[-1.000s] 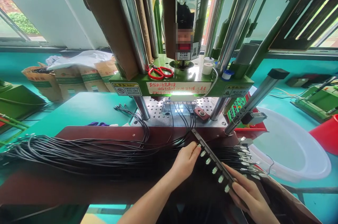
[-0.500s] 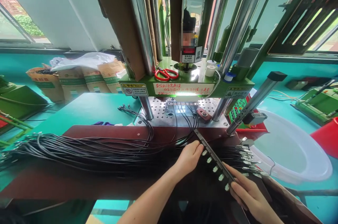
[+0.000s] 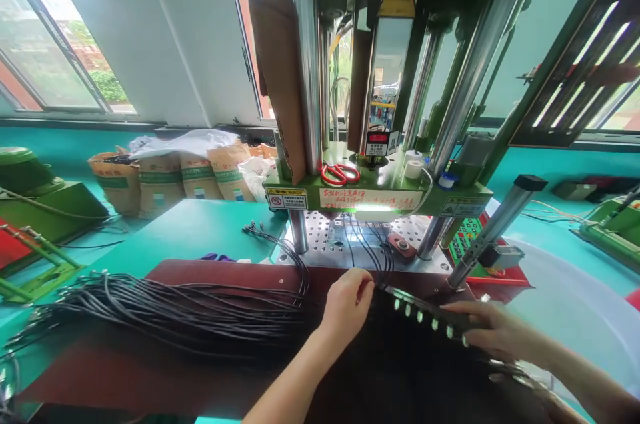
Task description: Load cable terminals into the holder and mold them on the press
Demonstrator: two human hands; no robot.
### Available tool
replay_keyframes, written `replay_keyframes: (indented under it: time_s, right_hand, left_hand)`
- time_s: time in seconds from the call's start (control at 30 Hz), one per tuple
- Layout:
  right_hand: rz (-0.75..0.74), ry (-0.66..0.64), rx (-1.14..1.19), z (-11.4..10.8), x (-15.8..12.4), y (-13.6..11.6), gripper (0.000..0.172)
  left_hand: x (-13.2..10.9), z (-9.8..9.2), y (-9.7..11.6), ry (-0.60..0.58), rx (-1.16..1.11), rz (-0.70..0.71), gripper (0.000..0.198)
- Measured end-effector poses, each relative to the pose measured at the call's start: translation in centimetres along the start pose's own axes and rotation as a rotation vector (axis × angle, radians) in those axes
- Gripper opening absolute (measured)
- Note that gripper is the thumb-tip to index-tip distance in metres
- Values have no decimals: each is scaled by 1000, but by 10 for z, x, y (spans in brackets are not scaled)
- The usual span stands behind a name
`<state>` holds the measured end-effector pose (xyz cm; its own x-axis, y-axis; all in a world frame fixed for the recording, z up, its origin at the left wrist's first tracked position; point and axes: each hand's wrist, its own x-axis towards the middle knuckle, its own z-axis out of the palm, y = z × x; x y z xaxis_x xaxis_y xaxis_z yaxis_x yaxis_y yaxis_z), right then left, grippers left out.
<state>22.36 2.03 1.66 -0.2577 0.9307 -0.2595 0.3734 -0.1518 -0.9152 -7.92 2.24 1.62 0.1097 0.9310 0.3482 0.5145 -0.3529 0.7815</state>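
Observation:
A long dark bar [image 3: 425, 312] with several pale connector ends along it lies across the dark mat, in front of the green press [image 3: 375, 194]. My left hand [image 3: 350, 301] is curled at the bar's left end, fingers pinched where thin black wires [image 3: 370, 251] run back to the perforated plate [image 3: 325, 234]. My right hand [image 3: 493, 331] is closed over the bar's right end. A thick bundle of black cables [image 3: 165, 307] stretches left across the brown board [image 3: 100, 371].
Red scissors [image 3: 340, 174] and small tape rolls [image 3: 413, 165] rest on the press's green platen. Chrome columns rise above it. A slanted silver cylinder [image 3: 493, 231] stands at right, over a white plastic tub [image 3: 575, 317]. Paper sacks [image 3: 165, 177] line the window wall.
The view has tilted upward, showing more of the press. The bar has swung from a steep diagonal to nearly level, and my right hand has moved up and right along it.

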Motion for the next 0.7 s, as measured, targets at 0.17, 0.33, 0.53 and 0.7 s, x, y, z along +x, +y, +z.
replay_keyframes:
  time_s: [0.17, 0.33, 0.53, 0.7]
  right_hand:
    - [-231, -178, -496, 5, 64, -40, 24]
    - [-405, -92, -600, 30, 93, -41, 28]
    - [-513, 50, -608, 39, 114, -43, 24]
    - [-571, 352, -514, 54, 175, -68, 26]
  left_hand:
    - [5, -4, -40, 100, 128, -42, 17]
    - [0, 3, -53, 40, 165, -65, 17]
    - [-2, 13, -52, -1, 331, -15, 17]
    - [0, 17, -61, -5, 362, -9, 17]
